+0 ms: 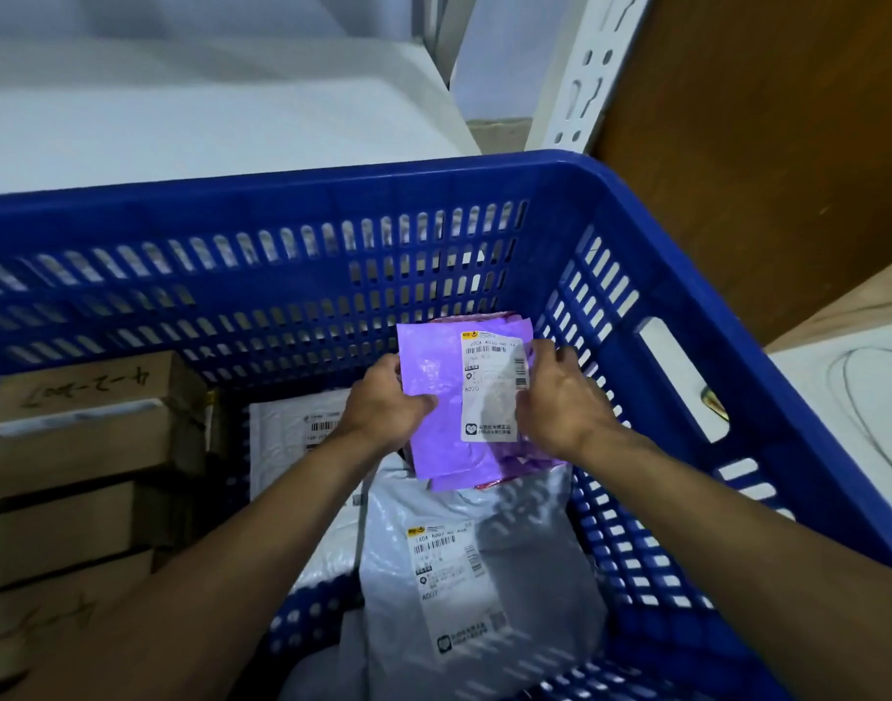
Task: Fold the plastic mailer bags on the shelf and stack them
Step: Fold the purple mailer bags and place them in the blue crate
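Inside a blue slotted crate (651,275) I hold a purple plastic mailer bag (444,437) with a white shipping label. My left hand (383,402) grips its left edge, thumb on top. My right hand (560,397) grips its right edge over the label. A second purple layer with a red edge shows beneath it. Below lies a grey-white mailer bag (484,574) with its own label. Another white mailer (292,427) lies flat on the crate floor at the left, partly hidden by my left forearm.
Several brown cardboard boxes (80,473) are stacked in the crate's left half. A white shelf surface (206,129) lies behind the crate, with a white slotted upright (580,78) and a brown board (767,144) at the right. Thin wires lie on a white surface at the far right.
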The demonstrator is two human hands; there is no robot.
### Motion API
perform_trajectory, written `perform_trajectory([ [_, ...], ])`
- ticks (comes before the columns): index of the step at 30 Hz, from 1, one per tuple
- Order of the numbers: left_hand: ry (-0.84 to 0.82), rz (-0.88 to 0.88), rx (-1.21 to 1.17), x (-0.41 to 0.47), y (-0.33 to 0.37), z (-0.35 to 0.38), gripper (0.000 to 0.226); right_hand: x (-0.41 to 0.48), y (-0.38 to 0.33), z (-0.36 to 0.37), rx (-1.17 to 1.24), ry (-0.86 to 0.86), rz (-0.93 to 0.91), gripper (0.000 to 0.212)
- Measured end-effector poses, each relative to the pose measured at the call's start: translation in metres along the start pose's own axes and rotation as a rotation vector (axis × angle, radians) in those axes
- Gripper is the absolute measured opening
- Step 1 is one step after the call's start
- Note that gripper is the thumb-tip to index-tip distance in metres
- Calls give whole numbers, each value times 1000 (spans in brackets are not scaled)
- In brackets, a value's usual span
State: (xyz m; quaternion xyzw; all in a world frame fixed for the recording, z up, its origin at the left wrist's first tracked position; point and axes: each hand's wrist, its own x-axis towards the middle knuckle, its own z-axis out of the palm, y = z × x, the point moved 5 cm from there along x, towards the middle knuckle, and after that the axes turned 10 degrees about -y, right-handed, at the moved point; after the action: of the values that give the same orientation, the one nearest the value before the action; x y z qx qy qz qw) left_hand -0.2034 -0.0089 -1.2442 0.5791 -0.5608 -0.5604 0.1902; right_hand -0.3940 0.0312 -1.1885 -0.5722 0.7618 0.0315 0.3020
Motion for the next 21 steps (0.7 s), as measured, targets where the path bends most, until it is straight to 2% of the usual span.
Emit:
perform_trajectory([
  [2, 60, -33, 153, -5, 1, 2, 48, -4, -7, 0, -161, 54, -43, 56],
  [4, 222, 18, 374, -15, 7, 3, 71, -4, -14, 0, -229, 116, -102, 56],
  [6, 403, 281, 577, -24, 20, 6, 77, -2, -21, 2, -241, 191, -193, 55],
  [8, 481, 561, 712, -31, 33, 14, 58, 4, -27, 9, -267, 235, -303, 57],
  [9, 466, 646, 770, -30, 37, 20, 49, 8, -29, 13, -295, 230, -344, 62],
  [11, 398, 667, 931, -23, 37, 34, 42, 17, -27, 21, -351, 203, -389, 73],
  [15, 277, 413, 1185, -9, 32, 53, 45, 29, -10, 26, -385, 187, -382, 65],
  [17, 293, 353, 1236, -7, 32, 55, 45, 31, -3, 26, -350, 168, -381, 59],
  [19, 311, 406, 1256, -7, 33, 58, 48, 33, 1, 26, -335, 177, -411, 55],
  [21, 197, 538, 1236, 1, 27, 67, 59, 34, 2, 28, -320, 193, -450, 56],
])
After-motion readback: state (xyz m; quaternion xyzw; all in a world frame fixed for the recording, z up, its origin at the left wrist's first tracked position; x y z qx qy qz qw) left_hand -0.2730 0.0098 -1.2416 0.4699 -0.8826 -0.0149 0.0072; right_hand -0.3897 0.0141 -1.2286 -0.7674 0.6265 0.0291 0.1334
